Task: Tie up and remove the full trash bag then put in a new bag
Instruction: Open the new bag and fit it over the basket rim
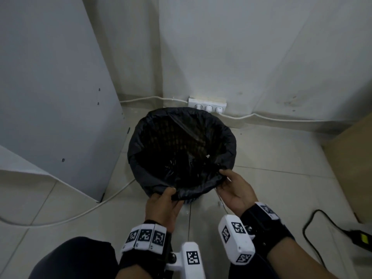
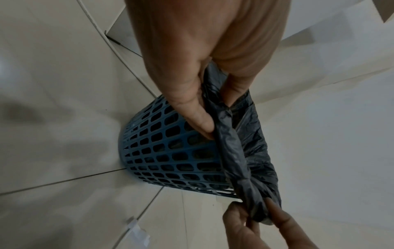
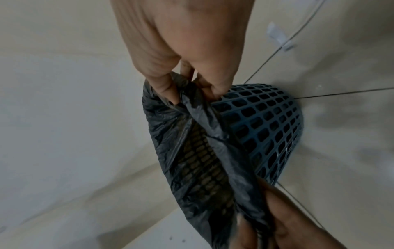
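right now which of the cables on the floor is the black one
The black cable at the right, looping to a black adapter with a yellow label. The other cables, white cable at left and along the wall, are white.

Bag [image 1: 141,135] in bin [image 2: 170,151]; power strip [image 1: 207,105] behind; cabinet [image 1: 50,87] left.

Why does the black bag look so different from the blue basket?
The black bag is soft, crinkly plastic; the blue basket is stiff. The basket is full of holes; the bag shows none. The bag folds over the basket's rim, and the left hand and right hand pinch only the bag.
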